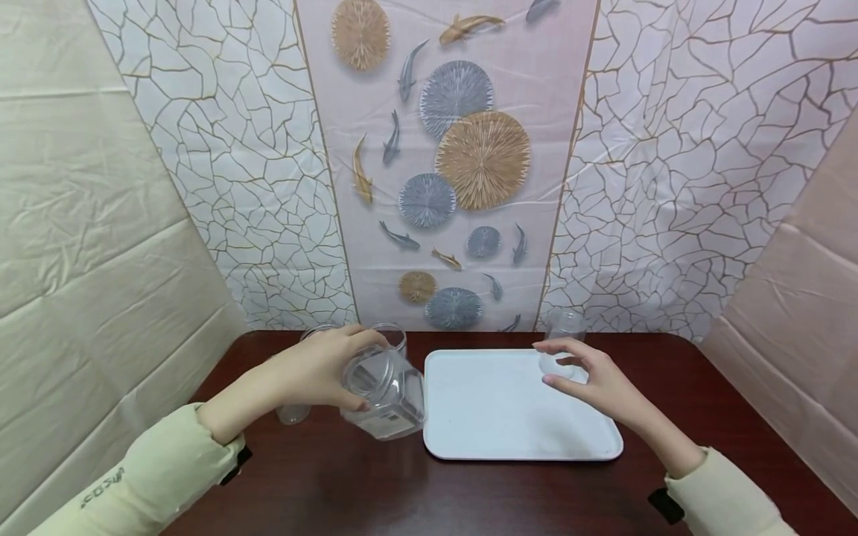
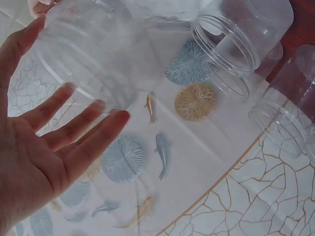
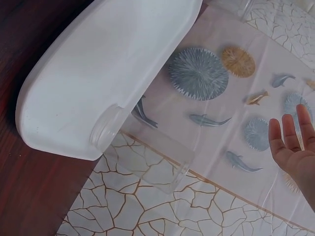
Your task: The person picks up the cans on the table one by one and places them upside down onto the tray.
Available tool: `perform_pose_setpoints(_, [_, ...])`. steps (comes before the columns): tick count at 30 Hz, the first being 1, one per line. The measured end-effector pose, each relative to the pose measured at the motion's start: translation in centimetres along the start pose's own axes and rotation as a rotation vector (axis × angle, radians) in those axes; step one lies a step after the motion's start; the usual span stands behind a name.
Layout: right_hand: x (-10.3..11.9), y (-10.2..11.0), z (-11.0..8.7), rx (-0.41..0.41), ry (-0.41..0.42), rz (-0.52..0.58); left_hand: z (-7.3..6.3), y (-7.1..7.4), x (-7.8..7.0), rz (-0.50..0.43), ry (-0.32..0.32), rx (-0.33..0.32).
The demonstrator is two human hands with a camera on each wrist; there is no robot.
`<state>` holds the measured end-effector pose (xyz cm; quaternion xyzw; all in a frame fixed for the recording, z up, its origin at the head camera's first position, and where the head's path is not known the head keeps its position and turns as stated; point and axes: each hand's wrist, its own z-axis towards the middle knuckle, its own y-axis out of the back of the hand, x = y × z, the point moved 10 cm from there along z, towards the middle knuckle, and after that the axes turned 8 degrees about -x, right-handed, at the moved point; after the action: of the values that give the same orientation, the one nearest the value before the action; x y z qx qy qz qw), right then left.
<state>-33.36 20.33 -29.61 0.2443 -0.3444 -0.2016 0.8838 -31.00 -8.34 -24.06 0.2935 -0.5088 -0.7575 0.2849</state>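
My left hand (image 1: pixel 328 365) holds a clear plastic jar (image 1: pixel 401 406) by its mouth end, thumb and fingers spread across it. The jar is tilted, left of the white tray (image 1: pixel 489 409). In the left wrist view, the fingertips meet the side of this jar (image 2: pixel 93 54), which is faceted. My right hand (image 1: pixel 596 376) is over the tray's right side, fingers and thumb apart with nothing between them. Behind it another clear jar (image 1: pixel 565 327) stands mouth down on the tray's far right corner. The right wrist view shows this slim jar (image 3: pixel 147 152) apart from the fingers (image 3: pixel 291 132).
More clear jars (image 2: pixel 261 29) stand mouth up behind the left hand and forearm, partly hidden in the head view. One jar's base (image 1: pixel 293 415) shows below the forearm. The dark red table (image 1: pixel 375 491) ends at a patterned cloth wall (image 1: pixel 456 186).
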Motion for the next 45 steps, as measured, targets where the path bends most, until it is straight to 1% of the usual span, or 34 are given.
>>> perform_pose_setpoints(3, [0.1,-0.1,0.0,0.005,0.001,0.008,0.3,0.5,-0.3,-0.018,-0.023,-0.063])
perform_pose_setpoints(6, [0.3,-0.1,-0.1,0.005,0.003,0.012,0.6,0.9,-0.4,-0.018,-0.031,-0.112])
perform_pose_setpoints(9, [0.5,0.1,0.0,-0.006,0.000,0.007,1.0,1.5,-0.2,-0.035,-0.011,-0.161])
perform_pose_setpoints(14, [0.7,0.4,0.3,-0.018,-0.002,-0.009,1.4,2.5,0.7,-0.115,0.048,-0.239])
perform_pose_setpoints(16, [0.9,0.4,0.4,-0.019,-0.003,0.004,1.6,2.8,0.9,-0.164,0.059,-0.270])
perform_pose_setpoints(20, [1.3,0.3,0.6,-0.018,-0.020,0.074,2.1,3.3,1.4,-0.276,0.073,-0.349])
perform_pose_setpoints(23, [1.5,0.3,0.8,-0.026,-0.064,0.144,2.7,3.5,1.8,-0.340,0.091,-0.405])
perform_pose_setpoints(27, [1.8,0.5,1.3,-0.052,-0.140,0.217,3.5,3.5,2.1,-0.422,0.111,-0.459])
perform_pose_setpoints(32, [2.3,0.7,1.9,-0.079,-0.213,0.246,4.4,3.2,2.4,-0.567,0.108,-0.500])
perform_pose_setpoints(37, [2.5,0.5,2.5,-0.072,-0.307,0.294,5.2,2.6,2.6,-0.714,0.096,-0.531])
perform_pose_setpoints(39, [2.7,0.3,2.9,-0.067,-0.337,0.354,5.6,2.3,2.8,-0.796,0.101,-0.552])
perform_pose_setpoints(42, [3.1,-0.1,3.7,-0.070,-0.361,0.454,6.3,1.9,2.9,-0.921,0.097,-0.585])
perform_pose_setpoints(45, [3.8,-0.1,4.7,-0.087,-0.362,0.531,6.9,1.7,2.7,-0.997,0.089,-0.604])
